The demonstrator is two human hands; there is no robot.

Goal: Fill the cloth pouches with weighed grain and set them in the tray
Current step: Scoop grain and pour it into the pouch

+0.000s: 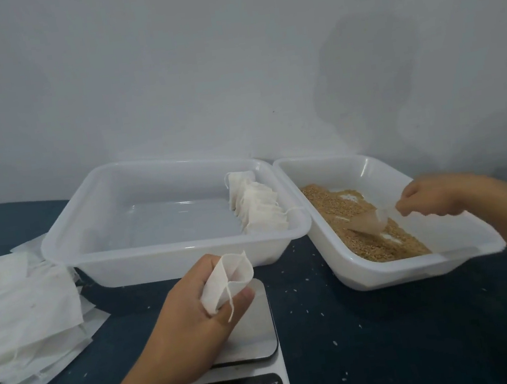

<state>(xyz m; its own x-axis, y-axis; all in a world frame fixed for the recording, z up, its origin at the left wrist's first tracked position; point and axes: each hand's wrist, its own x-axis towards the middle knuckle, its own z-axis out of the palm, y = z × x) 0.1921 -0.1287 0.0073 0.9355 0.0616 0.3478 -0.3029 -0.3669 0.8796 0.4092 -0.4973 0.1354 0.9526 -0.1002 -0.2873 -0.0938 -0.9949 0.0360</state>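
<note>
The left hand (193, 309) grips an open cloth pouch (228, 279) above the scale (248, 331), while the right hand (433, 197) holds a clear scoop (369, 225) in the grain (363, 229) of the tub (394, 270) beneath it.

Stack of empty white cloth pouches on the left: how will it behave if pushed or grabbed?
The stack of empty white cloth pouches probably goes floppy: the sheets lie creased and fanned. Likely light, so a push may slide or scatter layers over the dark tablecloth. Loose drawstrings could snag.
</note>
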